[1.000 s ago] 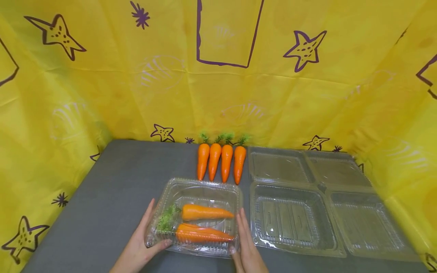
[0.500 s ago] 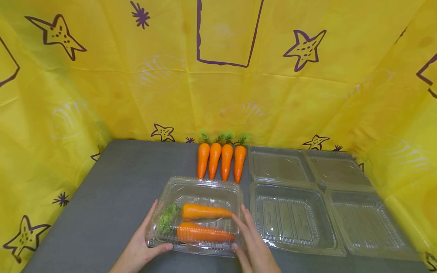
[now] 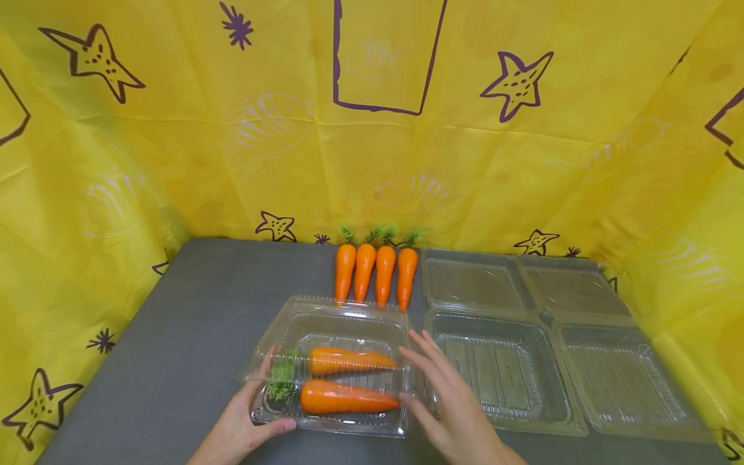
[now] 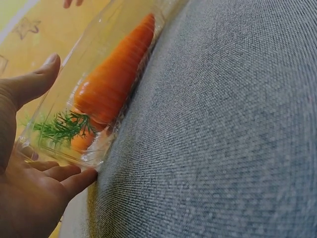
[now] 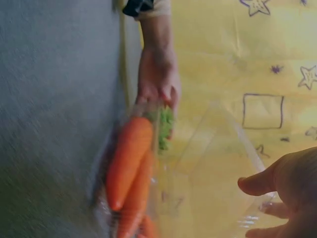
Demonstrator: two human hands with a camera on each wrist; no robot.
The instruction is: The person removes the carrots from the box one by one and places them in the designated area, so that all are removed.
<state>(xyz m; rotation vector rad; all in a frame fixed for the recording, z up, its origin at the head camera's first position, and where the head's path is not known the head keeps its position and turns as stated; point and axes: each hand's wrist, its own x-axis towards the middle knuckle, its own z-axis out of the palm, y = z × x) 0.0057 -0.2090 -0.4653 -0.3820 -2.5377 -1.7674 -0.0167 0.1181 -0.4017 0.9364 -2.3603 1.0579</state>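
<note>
A clear plastic clamshell container (image 3: 349, 431) lies on the grey table with two carrots (image 3: 349, 396) inside, their green tops to the left. Its clear lid (image 3: 343, 307) is hinged at the far side and tilted up, its front edge raised above the base. My left hand (image 3: 241, 413) spans the base's front left corner, fingers extended along the left side and thumb at the front. In the left wrist view these fingers touch the container's end. My right hand (image 3: 450, 403) holds the lid's right front corner between thumb and fingers; the lid edge shows between them in the right wrist view.
Several carrots (image 3: 365, 274) stand in a row behind the container, tips toward it. To the right, two open clear clamshells lie with bases (image 3: 506, 423) in front and lids (image 3: 473, 284) behind. A yellow patterned cloth (image 3: 372, 168) walls the back and sides.
The lid was down over the carrots and its front edge has risen. My right hand has moved right and slightly up with the lid's corner. My left hand has stayed at the base.
</note>
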